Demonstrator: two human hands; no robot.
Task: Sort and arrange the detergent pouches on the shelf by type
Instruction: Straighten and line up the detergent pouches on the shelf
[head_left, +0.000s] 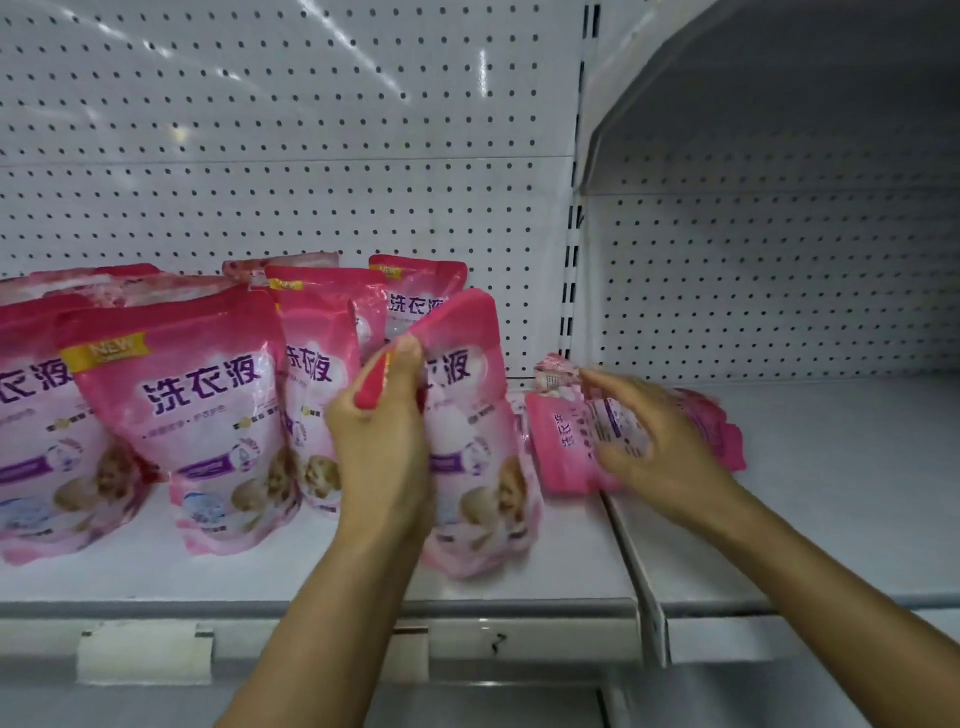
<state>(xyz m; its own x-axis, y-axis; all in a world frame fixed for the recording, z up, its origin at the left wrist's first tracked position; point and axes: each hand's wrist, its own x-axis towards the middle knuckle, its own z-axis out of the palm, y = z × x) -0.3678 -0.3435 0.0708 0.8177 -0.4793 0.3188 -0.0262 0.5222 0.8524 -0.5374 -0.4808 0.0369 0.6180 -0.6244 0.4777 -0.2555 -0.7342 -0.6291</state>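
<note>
Several pink detergent pouches stand in rows on the white shelf (156, 571). My left hand (382, 441) grips the top left corner of an upright pink pouch (478, 467) at the right end of the row. To its right a fallen pink pouch (566, 447) lies on its side across the gap between two shelf boards. My right hand (660, 447) rests on that lying pouch with fingers spread over it, blurred. A front pouch (192, 415) stands to the left of my left hand, with more pouches behind it.
A white pegboard back wall (311, 156) runs behind the shelf. A vertical slotted upright (571, 286) separates the left bay from the right bay. The right shelf board (857, 493) holds only the lying pouch. A higher shelf (753, 104) overhangs the right bay.
</note>
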